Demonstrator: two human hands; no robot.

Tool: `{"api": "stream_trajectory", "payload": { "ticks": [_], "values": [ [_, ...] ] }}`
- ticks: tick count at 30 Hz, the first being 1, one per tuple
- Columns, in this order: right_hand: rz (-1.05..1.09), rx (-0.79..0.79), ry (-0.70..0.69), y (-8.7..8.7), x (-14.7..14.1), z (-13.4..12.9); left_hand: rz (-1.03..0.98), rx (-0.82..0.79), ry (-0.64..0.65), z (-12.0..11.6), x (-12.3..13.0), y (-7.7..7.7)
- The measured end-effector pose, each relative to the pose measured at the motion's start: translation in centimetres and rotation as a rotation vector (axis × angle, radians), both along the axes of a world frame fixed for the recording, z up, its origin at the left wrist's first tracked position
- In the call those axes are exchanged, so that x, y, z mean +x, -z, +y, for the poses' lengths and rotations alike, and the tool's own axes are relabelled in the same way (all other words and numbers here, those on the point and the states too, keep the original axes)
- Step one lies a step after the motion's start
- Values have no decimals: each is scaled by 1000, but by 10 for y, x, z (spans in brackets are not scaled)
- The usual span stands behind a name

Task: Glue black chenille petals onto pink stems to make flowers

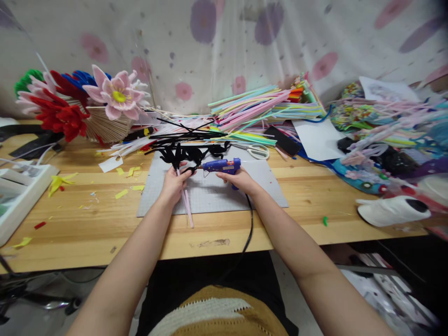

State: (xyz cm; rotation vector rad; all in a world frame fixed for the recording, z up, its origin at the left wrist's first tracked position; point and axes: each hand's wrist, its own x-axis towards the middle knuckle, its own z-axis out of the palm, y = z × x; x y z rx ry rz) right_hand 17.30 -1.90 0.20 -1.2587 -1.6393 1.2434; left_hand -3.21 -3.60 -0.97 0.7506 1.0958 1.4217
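Note:
Over the grey mat (217, 198), my left hand (175, 183) is closed around pale pink stems (188, 210), with a black fuzzy flower-like piece (171, 155) at their top. My right hand (239, 179) grips a blue glue gun (220, 165), whose nozzle points left at the black material by my left fingertips. Whether the nozzle touches it cannot be made out. More black fuzzy pieces (219, 149) lie just behind. The gun's black cord (250, 224) hangs over the table's front edge.
White-handled scissors (258, 151) lie behind the mat. Colourful pipe cleaners (252, 109) are piled at the back. Fuzzy flowers (119, 95) stand back left, a white tray (38, 191) at the left edge. A white computer mouse-like object (392, 211) and plastic bags sit right.

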Motion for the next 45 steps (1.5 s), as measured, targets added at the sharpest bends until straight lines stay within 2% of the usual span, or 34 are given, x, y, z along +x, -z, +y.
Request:
{"api": "stream_trajectory", "payload": {
  "ticks": [21,27,33,40,45],
  "values": [
    [10,0,0,5,4,5,-6,-4,16,-1,-1,0],
    [-13,24,45,8,7,7,3,7,48,0,-3,1],
    [36,2,-7,3,6,3,3,2,52,0,-2,1],
    [-19,-4,65,4,8,5,15,-18,47,-2,-1,-2],
    [8,-8,16,2,7,2,8,-15,53,-2,-1,-3]
  ]
}}
